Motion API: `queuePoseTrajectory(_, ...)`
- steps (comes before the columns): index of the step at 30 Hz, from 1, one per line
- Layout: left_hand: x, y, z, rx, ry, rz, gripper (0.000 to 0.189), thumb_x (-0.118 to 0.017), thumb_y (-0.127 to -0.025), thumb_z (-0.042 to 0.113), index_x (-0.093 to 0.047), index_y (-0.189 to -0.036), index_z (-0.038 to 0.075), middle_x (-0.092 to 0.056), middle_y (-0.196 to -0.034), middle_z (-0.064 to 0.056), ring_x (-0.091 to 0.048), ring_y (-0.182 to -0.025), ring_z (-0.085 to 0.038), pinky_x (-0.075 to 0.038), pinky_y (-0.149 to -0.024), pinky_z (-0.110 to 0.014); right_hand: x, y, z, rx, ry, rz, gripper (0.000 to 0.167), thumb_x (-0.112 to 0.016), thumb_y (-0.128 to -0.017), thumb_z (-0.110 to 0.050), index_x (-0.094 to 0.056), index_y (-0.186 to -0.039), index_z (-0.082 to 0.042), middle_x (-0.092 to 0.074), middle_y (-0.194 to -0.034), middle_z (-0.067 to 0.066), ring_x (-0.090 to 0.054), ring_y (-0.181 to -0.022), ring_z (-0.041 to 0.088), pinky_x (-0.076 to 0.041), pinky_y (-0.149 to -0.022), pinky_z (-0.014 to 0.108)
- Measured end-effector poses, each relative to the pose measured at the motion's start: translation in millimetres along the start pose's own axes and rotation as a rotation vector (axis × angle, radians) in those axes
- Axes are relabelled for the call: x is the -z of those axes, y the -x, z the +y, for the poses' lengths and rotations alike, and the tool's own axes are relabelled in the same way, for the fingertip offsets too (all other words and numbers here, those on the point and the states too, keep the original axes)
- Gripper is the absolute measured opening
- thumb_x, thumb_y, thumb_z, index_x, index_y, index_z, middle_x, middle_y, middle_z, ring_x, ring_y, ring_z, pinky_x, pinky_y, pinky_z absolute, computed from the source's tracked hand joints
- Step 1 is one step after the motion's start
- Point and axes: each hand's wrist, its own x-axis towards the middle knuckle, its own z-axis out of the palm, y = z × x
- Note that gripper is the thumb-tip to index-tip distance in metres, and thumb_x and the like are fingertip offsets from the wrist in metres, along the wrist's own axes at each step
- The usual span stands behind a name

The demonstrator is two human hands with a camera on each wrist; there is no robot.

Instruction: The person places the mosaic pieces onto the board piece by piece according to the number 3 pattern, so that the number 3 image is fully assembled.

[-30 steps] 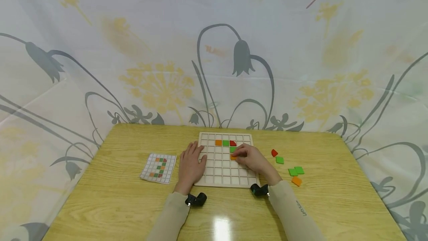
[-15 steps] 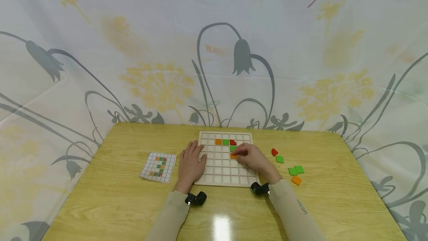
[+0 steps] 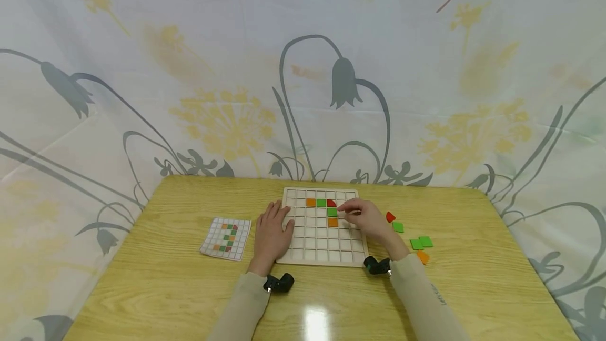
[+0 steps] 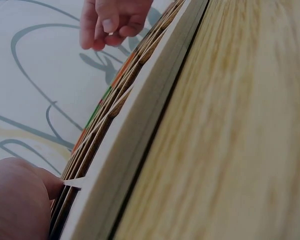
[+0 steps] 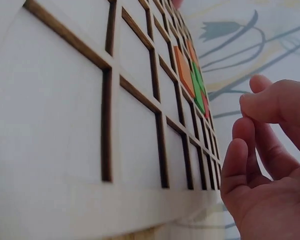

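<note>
A pale wooden grid board (image 3: 307,257) lies on the table. My left hand (image 3: 272,231) rests on the board's left edge with fingers spread out straight. Over the right part of the board hovers my right hand (image 3: 368,220), fingers loosely bent and nothing between them in the right wrist view. Just left of its fingertips an orange tile (image 3: 333,222) sits in a cell. Above that tile come a green tile (image 3: 332,212) and a red rounded tile (image 3: 331,203). Another green tile (image 3: 321,203) and an orange tile (image 3: 310,202) continue that top row leftward.
A printed pattern card (image 3: 225,238) lies left of the board. To the right are a loose red piece (image 3: 390,217), a green tile (image 3: 398,227), two more green tiles (image 3: 425,241) touching each other, and an orange piece (image 3: 423,258). A patterned curtain hangs behind the table.
My right hand has let go of the orange tile, which stays in its cell, and has moved up and to the right. The left hand stays put.
</note>
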Motion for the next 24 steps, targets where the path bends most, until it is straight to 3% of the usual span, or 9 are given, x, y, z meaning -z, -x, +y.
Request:
queuePoseTrajectory(15, -2.8, -1.2, -1.9, 0.006, -0.016, 0.0, 0.041, -0.052, -0.103, 0.03, -0.058, -0.14, 0.012, -0.038, -0.157, -0.011, -0.025, -0.147, -0.032, -0.021, -0.117, -0.055, 34, 28.2, 11, -0.012, 0.061, 0.154, 0.023, -0.06, -0.097, -0.001, -0.069, -0.118, 0.004, -0.067, -0.117, 0.018, -0.063, -0.102, 0.031, -0.053, -0.086, 0.038)
queuePoseTrajectory(19, -3.2, -1.2, -2.3, 0.008, -0.016, -0.005, 0.042, -0.051, -0.103, 0.031, -0.057, -0.14, 0.013, -0.037, -0.157, -0.011, -0.025, -0.148, -0.032, -0.02, -0.117, -0.055, 47, 38.5, 16, -0.014, 0.048, 0.17, 0.025, -0.06, -0.097, 0.001, -0.066, -0.12, 0.008, -0.065, -0.118, 0.024, -0.062, -0.103, 0.035, -0.054, -0.076, 0.031)
queuePoseTrajectory(24, -3.1, -0.9, -2.1, 0.014, -0.013, -0.006, 0.041, -0.051, -0.103, 0.03, -0.058, -0.14, 0.013, -0.037, -0.157, -0.011, -0.024, -0.148, -0.031, -0.019, -0.117, -0.054, 62, 55.2, 20, -0.073, 0.035, 0.191, 0.026, -0.06, -0.098, 0.001, -0.064, -0.122, 0.008, -0.063, -0.118, 0.026, -0.061, -0.102, 0.037, -0.056, -0.069, 0.033)
